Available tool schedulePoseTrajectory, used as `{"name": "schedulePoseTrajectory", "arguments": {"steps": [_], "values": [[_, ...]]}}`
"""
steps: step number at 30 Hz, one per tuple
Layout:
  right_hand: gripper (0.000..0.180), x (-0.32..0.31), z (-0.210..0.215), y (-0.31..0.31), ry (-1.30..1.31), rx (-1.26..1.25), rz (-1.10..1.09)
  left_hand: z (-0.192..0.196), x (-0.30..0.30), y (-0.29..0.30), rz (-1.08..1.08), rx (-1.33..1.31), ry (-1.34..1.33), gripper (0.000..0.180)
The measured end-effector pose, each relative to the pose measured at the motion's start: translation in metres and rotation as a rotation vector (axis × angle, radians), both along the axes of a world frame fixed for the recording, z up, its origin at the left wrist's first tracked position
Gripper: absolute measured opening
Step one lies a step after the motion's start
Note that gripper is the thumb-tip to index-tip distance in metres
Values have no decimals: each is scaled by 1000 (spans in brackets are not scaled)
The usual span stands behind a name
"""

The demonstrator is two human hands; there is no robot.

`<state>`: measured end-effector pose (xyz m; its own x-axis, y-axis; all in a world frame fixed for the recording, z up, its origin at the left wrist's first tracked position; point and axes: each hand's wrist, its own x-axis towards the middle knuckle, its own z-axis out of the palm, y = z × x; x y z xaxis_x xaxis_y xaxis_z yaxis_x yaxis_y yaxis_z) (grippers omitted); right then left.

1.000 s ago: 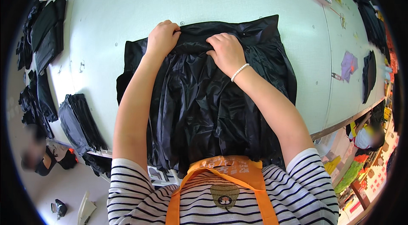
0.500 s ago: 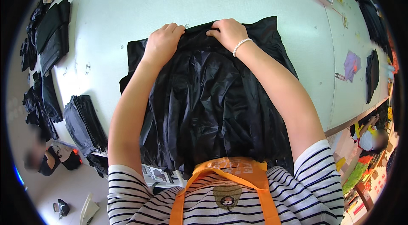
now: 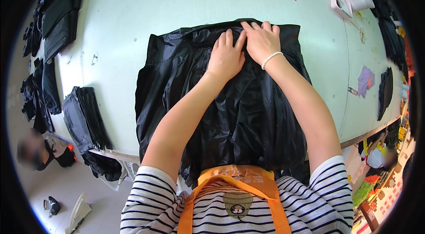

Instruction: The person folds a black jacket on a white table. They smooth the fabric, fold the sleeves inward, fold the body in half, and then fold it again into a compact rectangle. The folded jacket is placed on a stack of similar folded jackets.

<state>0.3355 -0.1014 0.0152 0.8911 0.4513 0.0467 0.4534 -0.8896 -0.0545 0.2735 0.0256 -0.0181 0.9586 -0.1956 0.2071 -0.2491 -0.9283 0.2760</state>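
A black, shiny garment [image 3: 195, 114] lies across the pale table in front of me, its body gathered in loose folds toward my orange apron. My left hand [image 3: 226, 57] rests on it just below the far edge, fingers stretched out on the fabric. Close beside it, my right hand [image 3: 262, 43] wears a pearl-like bracelet and lies on the far band of cloth, fingers extended at the upper edge. The two hands nearly touch at the fingertips. What lies under my palms is hidden.
Folded black garments [image 3: 84, 119] are piled along the left side, with more dark cloth [image 3: 64, 17] farther back. A pink tray [image 3: 340, 1] and a white cup [image 3: 362, 2] stand at the far right. A purple cloth scrap [image 3: 365, 81] and small snips [image 3: 352, 91] lie nearer.
My left hand has let go of the garment's upper left edge and moved right, next to my right hand. Both hands' fingers have straightened onto the cloth. The view has shifted slightly.
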Motion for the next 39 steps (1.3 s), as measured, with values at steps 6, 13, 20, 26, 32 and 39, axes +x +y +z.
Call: {"name": "schedulePoseTrajectory", "arguments": {"steps": [6, 13, 20, 26, 32, 39], "values": [[47, -4, 16, -15, -48, -111, -49, 5, 12, -29, 81, 203, 81, 56], [25, 24, -7, -58, 51, 411, -208, 10, 28, -48, 8, 260, -13, 60], [14, 25, -44, -81, 123, 421, -231, 2, 29, -50, -99, 21, -52, 58], [9, 23, -25, -85, 58, 441, -150, 4, 37, -57, -42, 32, 4, 43], [13, 15, -18, -93, -81, 501, 77, 10, 50, -67, 46, -166, 93, 31], [18, 12, -13, -91, 112, 716, 62, 8, 54, -69, 34, -551, 165, 41]]}}
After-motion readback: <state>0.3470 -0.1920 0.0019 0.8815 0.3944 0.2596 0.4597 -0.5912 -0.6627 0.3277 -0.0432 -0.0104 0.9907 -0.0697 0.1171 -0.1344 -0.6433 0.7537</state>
